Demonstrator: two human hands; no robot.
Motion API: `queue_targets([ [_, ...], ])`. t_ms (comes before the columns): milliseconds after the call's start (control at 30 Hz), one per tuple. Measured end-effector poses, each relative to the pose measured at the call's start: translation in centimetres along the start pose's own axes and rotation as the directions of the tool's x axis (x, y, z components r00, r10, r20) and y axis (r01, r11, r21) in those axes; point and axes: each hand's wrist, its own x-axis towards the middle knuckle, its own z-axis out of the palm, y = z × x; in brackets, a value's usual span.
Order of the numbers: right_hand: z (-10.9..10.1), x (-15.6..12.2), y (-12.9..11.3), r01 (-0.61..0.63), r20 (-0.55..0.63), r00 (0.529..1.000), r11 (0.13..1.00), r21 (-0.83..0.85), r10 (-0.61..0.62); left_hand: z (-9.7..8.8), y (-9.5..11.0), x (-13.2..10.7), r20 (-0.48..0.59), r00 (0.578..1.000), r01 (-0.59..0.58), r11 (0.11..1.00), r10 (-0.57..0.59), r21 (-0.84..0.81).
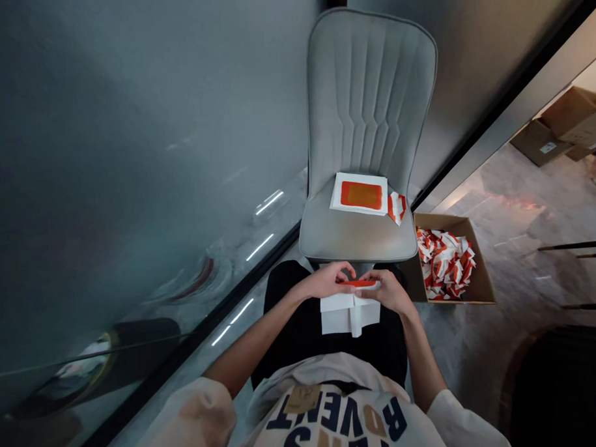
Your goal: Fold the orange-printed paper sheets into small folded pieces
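White is shown on the held paper (350,309), edged with a red-orange strip. The white sheets (360,194) are marked with a red-orange rectangle, toned amber-brown in the middle. The folded piece (397,208) is patched in red and white. The grey chair (366,97) is patterned with stitched lines; the cream shirt (334,411) is lettered in navy and tan.

Dim, cool light, warmer at the upper right.
White glare streaks the glossy panel (177,123) and the floor (510,206); the lower left is murky, and the wide view stretches shapes toward its edges.
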Motion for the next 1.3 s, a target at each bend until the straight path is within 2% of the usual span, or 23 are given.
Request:
queue_targets([
  [200,0.9,0.6,1.4,-0.057,0.014,0.998,0.997,0.047,0.057,-0.3,-1.5,0.4,0.121,0.991,0.061,0.997,-0.056,-0.037],
  [400,1.0,0.9,2.0,-0.063,0.079,0.996,0.985,0.161,0.05,-0.7,-1.0,0.2,0.115,0.993,0.009,1.0,-0.01,0.011],
  [567,1.5,0.6,2.2,-0.035,-0.052,0.998,0.993,0.112,0.041,-0.4,-0.4,-0.2,0.067,0.997,0.022,0.996,-0.028,0.084],
  [733,0.6,0.1,2.3,-0.113,0.072,0.993,0.953,0.282,0.096,-0.3,0.0,-0.4,0.045,0.999,0.004,0.994,-0.009,0.109],
  [800,0.1,0.0,2.5,-0.122,0.066,0.992,0.942,0.313,0.106,-0.5,0.0,-0.4,0.052,0.999,-0.001,0.995,-0.004,0.097],
  [933,0.0,0.1,3.1,-0.092,-0.027,0.994,0.959,0.267,0.103,-0.8,-0.2,0.0,0.07,0.997,0.033,0.996,-0.039,0.088],
  [1033,0.6,0.2,3.2,-0.089,-0.049,0.994,0.978,0.191,0.1,-0.6,-0.6,0.3,0.137,0.989,0.039,0.983,-0.064,0.177],
  [1100,1.0,0.3,3.2,-0.096,-0.04,0.994,0.975,0.198,0.106,-0.5,-1.0,0.5,0.168,0.983,0.031,0.969,-0.074,0.243],
  [1200,1.3,0.0,3.7,-0.129,-0.007,0.99,0.926,0.355,0.141,-0.8,-2.1,0.9,0.197,0.977,0.043,0.98,-0.082,0.195],
  [1300,1.6,-0.8,5.4,-0.217,0.111,0.976,0.814,0.539,0.187,-1.5,-3.3,1.5,0.163,0.982,0.082,0.995,-0.091,0.063],
])
